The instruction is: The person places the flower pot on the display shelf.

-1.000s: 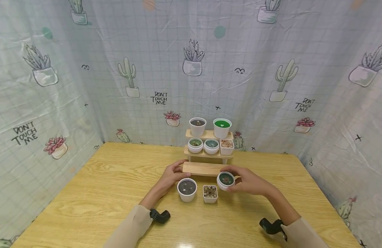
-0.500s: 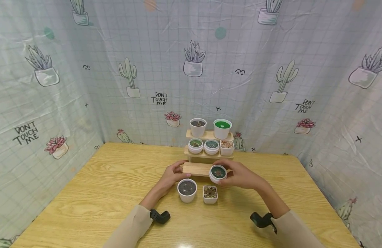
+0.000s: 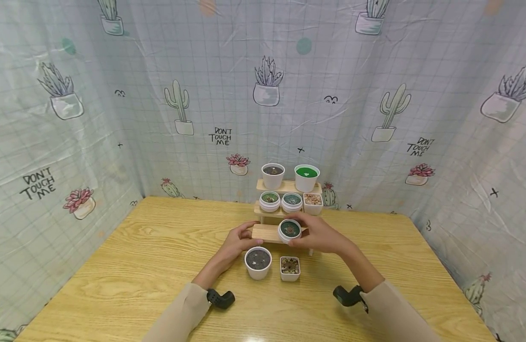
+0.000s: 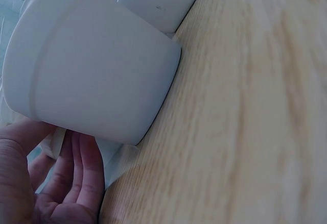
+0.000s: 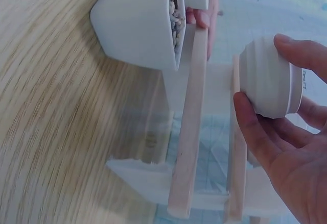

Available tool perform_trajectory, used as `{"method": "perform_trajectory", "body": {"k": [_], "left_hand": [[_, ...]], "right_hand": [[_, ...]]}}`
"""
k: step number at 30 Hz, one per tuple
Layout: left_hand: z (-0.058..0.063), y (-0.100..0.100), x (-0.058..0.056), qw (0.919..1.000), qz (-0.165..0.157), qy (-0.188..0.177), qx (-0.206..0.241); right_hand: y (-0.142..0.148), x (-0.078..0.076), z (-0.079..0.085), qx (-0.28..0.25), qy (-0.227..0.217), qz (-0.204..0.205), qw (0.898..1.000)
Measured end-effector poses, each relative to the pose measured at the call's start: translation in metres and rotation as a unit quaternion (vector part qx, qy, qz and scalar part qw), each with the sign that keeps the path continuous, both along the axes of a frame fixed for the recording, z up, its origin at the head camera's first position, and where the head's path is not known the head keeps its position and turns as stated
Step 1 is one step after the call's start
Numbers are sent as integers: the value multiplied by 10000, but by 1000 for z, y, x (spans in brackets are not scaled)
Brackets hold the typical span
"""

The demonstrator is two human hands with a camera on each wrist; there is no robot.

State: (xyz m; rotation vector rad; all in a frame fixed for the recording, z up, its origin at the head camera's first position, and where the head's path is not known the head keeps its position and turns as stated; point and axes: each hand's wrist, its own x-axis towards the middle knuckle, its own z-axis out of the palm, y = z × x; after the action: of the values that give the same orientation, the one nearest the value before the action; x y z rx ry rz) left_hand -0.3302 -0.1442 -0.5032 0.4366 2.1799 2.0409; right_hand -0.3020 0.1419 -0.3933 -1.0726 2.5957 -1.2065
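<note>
My right hand (image 3: 323,235) pinches a round white plant pot (image 3: 290,229) with a dark green top, held over the lowest board (image 3: 265,232) of a tiered wooden stand. Seen from the right wrist, the thumb and fingers span the ridged side of this pot (image 5: 268,78), above the edge of the board (image 5: 188,132). My left hand (image 3: 235,244) grips the left end of that board between thumb and fingers. In the left wrist view a large white pot (image 4: 97,66) partly covers the left hand (image 4: 66,183).
In front of the stand are a round pot of grey soil (image 3: 258,260) and a square pot of pebbles (image 3: 290,269). Two small round pots and a square one (image 3: 313,202) fill the middle tier. On top stand a grey-filled pot (image 3: 273,176) and a green-filled pot (image 3: 306,178).
My right hand has carried the round pot leftward and away from me, from beside the board's right end to over the board. My left hand stays at the board's left end.
</note>
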Motion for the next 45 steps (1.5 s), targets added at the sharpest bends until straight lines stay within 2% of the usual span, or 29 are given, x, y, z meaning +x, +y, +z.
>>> {"method": "perform_trajectory", "body": {"k": [13, 27, 45], "left_hand": [[0, 0, 0, 10000, -19, 55, -41], [0, -1, 0, 9999, -68, 97, 54], [0, 0, 0, 9996, -66, 131, 244]], "right_hand": [[-21, -4, -3, 46, -81, -309, 9995], [-46, -7, -11, 130, 302, -508, 9982], [-61, -16, -22, 141, 721, -751, 9945]]}}
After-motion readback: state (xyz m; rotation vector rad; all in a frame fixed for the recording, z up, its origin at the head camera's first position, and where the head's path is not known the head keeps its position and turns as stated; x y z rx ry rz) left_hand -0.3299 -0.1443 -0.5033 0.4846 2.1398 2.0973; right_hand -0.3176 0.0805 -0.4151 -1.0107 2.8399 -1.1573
